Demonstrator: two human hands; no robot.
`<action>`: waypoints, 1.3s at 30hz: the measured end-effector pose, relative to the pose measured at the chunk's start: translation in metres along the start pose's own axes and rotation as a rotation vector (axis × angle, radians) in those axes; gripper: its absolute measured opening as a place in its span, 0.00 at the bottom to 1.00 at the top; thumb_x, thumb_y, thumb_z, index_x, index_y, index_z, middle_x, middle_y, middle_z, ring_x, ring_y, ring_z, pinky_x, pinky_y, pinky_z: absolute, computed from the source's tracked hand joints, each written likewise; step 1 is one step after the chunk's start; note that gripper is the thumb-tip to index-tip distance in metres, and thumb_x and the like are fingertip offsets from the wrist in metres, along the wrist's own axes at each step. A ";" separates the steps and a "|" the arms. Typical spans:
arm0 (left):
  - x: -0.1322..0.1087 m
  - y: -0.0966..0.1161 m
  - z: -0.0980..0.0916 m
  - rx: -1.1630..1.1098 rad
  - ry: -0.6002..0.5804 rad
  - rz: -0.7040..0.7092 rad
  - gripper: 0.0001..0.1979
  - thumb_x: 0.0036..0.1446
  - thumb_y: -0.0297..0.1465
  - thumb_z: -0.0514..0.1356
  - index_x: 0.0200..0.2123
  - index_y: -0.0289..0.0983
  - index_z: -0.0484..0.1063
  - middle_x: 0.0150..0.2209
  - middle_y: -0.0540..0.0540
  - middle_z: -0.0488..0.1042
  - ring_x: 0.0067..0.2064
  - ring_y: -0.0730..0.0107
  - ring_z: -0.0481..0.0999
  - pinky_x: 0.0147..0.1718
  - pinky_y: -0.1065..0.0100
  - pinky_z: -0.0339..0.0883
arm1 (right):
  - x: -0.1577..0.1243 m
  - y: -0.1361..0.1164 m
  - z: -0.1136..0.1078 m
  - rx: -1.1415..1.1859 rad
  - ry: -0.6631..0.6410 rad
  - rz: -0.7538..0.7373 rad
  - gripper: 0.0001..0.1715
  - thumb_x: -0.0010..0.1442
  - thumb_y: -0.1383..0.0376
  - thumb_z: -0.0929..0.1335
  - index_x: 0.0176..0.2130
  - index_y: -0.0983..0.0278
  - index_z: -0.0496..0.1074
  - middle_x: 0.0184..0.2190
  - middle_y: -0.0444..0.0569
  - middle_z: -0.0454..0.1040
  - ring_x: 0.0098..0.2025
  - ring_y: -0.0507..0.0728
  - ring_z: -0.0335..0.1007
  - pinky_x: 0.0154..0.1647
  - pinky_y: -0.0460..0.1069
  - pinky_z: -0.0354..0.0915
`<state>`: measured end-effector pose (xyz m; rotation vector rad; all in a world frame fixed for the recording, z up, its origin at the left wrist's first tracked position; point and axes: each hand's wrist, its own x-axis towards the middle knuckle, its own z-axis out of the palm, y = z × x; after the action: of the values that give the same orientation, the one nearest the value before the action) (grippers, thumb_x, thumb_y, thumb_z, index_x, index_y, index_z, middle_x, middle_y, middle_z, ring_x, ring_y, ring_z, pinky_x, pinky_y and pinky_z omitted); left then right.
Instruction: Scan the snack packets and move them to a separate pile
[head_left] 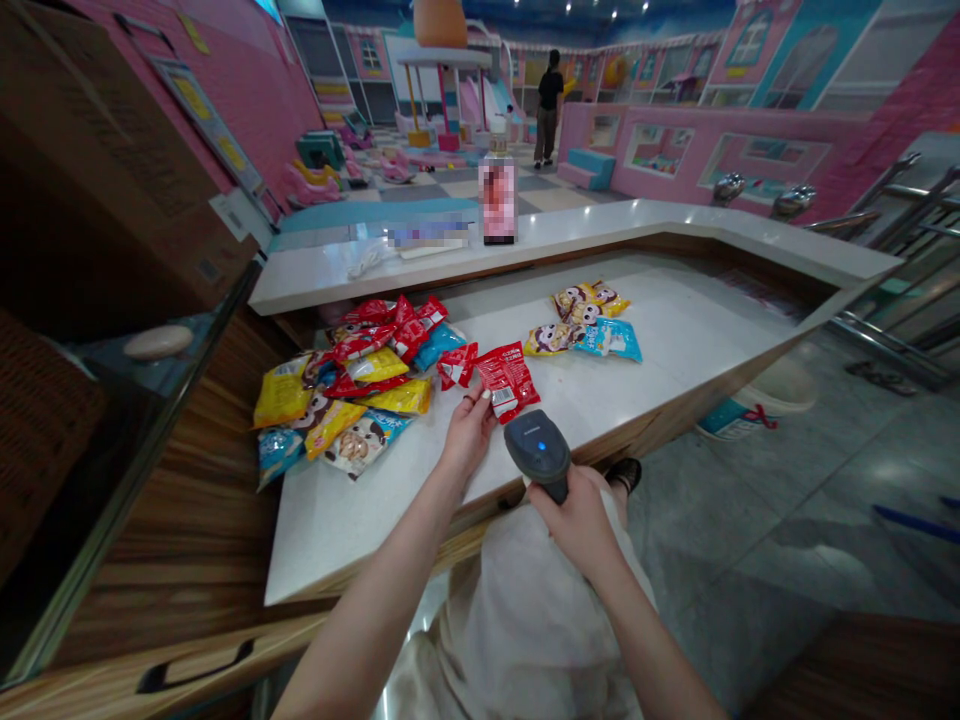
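The right hand (577,525) is closed around a barcode scanner (538,450). The open left hand (469,435) rests just beside a red bag (508,380), with snack bags (337,400) heaped to its left on the counter (330,540).

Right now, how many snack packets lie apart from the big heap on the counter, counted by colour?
Red snack packets: 2
Yellow cartoon-print packets: 3 (two overlap, so less certain)
Blue cartoon-print packet: 1
Total: 6
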<state>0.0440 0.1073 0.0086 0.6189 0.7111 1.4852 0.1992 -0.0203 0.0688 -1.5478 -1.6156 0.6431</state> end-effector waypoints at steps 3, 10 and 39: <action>-0.001 0.001 0.001 -0.002 0.002 -0.005 0.17 0.57 0.29 0.65 0.50 0.36 0.74 0.49 0.43 0.80 0.47 0.66 0.80 0.53 0.61 0.70 | 0.000 0.002 0.001 0.036 -0.019 0.011 0.05 0.55 0.65 0.68 0.32 0.64 0.74 0.25 0.50 0.79 0.29 0.59 0.75 0.29 0.47 0.63; -0.003 0.004 0.006 0.000 -0.009 -0.018 0.15 0.57 0.28 0.64 0.48 0.35 0.74 0.48 0.40 0.80 0.48 0.61 0.80 0.54 0.58 0.70 | -0.001 0.006 0.003 0.053 -0.012 0.000 0.06 0.56 0.65 0.68 0.33 0.64 0.74 0.26 0.50 0.79 0.30 0.59 0.76 0.30 0.46 0.64; 0.048 0.003 0.020 1.139 -0.257 0.604 0.20 0.65 0.28 0.55 0.59 0.38 0.71 0.60 0.41 0.72 0.62 0.59 0.70 0.65 0.53 0.58 | -0.003 0.006 0.002 0.125 0.031 -0.007 0.07 0.54 0.68 0.68 0.35 0.66 0.76 0.25 0.46 0.78 0.29 0.57 0.74 0.30 0.45 0.66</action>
<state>0.0548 0.1567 0.0222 1.9871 1.2161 1.3769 0.2007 -0.0223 0.0623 -1.4535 -1.5278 0.7001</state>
